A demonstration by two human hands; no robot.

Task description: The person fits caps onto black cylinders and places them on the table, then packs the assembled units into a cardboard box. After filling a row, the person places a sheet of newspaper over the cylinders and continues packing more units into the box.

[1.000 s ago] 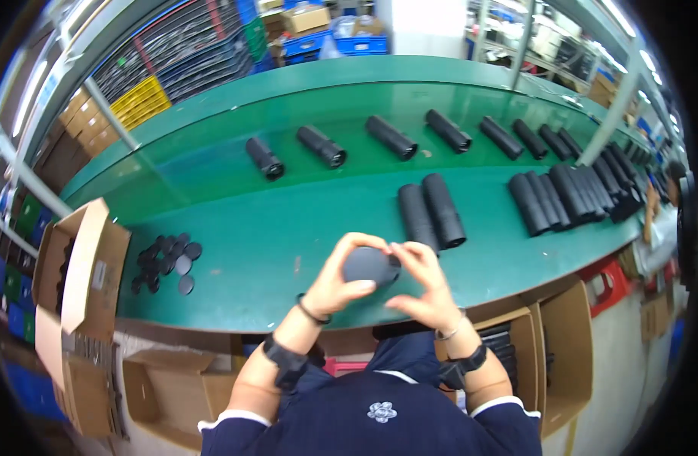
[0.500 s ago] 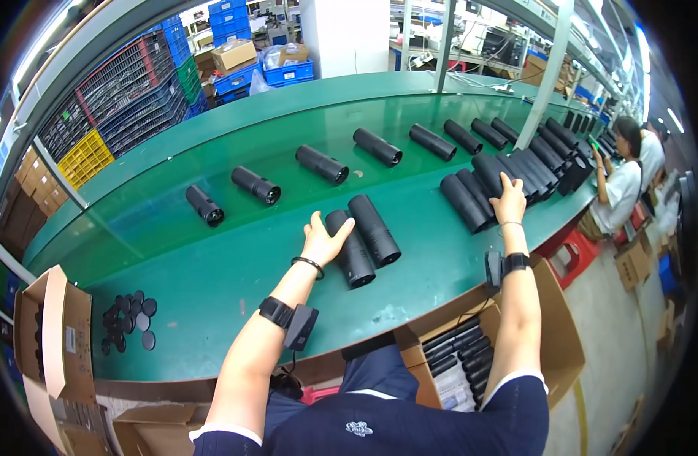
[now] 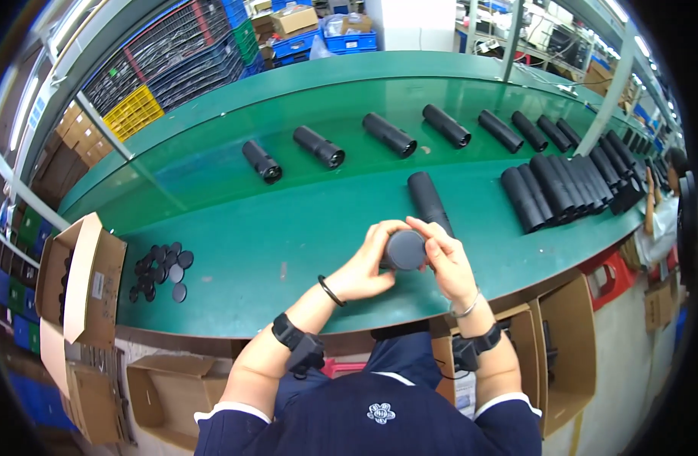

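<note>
In front of me a black cylinder [image 3: 405,250] is tilted so that its round, dark grey end faces up at me. My left hand [image 3: 369,264] is wrapped round its left side. From the right, my right hand [image 3: 446,263] has its fingers closed on the rim of that end; the rest of its body is mostly hidden behind the hands. Just beyond lies another black cylinder [image 3: 429,199] on the green table, its near end partly covered by my right hand. Small black discs [image 3: 169,264] are heaped loosely on the table at the left.
A spaced row of black cylinders [image 3: 390,134] lies along the table's [image 3: 235,220] far side. More cylinders [image 3: 550,190] are packed together at the right, near a co-worker [image 3: 661,205]. An open carton [image 3: 98,281] stands at the left edge; other cartons [image 3: 174,391] sit below the front edge.
My right hand has left the packed cylinders at the right and joined my left hand. One cylinder has been lifted from the pair and turned end-up toward me. The view has shifted right.
</note>
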